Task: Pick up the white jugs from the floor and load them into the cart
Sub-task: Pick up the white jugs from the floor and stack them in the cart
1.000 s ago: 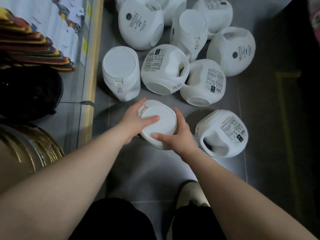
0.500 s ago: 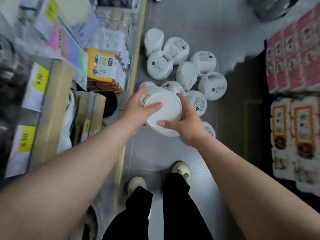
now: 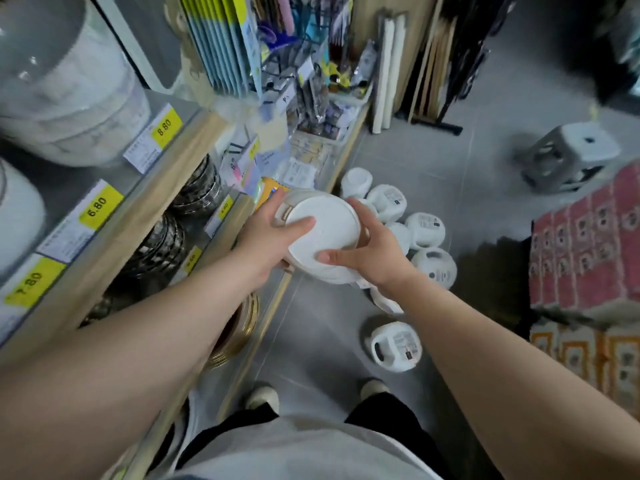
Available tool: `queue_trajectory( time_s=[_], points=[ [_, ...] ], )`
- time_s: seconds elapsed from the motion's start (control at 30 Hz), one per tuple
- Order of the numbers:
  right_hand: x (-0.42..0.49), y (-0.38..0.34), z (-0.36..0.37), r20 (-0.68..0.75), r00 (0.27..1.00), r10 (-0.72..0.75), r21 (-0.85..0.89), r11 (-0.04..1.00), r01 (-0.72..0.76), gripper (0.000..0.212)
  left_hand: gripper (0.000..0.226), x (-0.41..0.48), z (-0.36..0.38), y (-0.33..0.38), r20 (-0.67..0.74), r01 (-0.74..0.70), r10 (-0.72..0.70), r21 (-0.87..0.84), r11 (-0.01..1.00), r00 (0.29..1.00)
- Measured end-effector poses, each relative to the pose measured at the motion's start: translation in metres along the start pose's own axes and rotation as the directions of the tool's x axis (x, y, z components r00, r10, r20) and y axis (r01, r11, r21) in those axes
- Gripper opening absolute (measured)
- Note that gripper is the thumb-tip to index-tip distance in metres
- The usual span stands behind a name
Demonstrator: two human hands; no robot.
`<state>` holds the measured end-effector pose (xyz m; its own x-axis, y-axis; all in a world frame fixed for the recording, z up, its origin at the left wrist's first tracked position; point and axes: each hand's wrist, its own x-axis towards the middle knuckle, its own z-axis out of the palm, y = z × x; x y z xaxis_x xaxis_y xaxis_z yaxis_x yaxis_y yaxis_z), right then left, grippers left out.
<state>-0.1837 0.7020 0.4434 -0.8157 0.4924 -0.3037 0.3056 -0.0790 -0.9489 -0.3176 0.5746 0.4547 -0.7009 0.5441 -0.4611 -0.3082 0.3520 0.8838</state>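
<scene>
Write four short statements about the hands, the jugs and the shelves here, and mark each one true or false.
1. The left hand and the right hand both hold the held jug above the floor. True.
2. No jugs lie on the floor. False: a cluster of jugs lies beyond the hands, and a lone jug lies near the feet.
3. The lone jug stands upright. False: it lies on its side, handle showing.
4. Yellow price tags line the shelves on the person's left. True.
</scene>
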Motion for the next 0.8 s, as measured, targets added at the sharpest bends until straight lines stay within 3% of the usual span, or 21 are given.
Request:
queue_trajectory(
  time_s=[0.13,0.3,0.57,0.7,0.8],
  points=[
    [0.015,-0.034,-0.017,0.218,0.974,-0.066,-0.171,0.980,0.105,0.102,0.090,-0.033,0.009,0.007,-0.231,-0.066,0.035,-0.127,0.990,0.972],
    [0.010,-0.064,-0.009,0.505,0.859,-0.088,-0.300,0.915,0.269,0.098,0.092,-0.094,0.023,-0.009,-0.542,-0.145,-0.062,-0.331,0.933,0.838],
    [-0.076,-0.068,0.072,0.799,0.598,-0.061,-0.276,0.847,0.455,0.094,0.094,-0.231,0.007,-0.066,-0.834,-0.292,-0.166,-0.360,0.886,0.525],
    [-0.148,-0.058,0.130,0.906,0.420,-0.053,-0.214,0.798,0.563,0.093,0.085,-0.323,-0.003,-0.107,-0.890,-0.402,-0.270,-0.413,0.817,0.367],
    [-0.218,-0.045,0.180,0.960,0.279,-0.032,-0.161,0.753,0.638,0.096,0.081,-0.401,-0.008,-0.144,-0.931,-0.442,-0.300,-0.363,0.820,0.209]
  ],
)
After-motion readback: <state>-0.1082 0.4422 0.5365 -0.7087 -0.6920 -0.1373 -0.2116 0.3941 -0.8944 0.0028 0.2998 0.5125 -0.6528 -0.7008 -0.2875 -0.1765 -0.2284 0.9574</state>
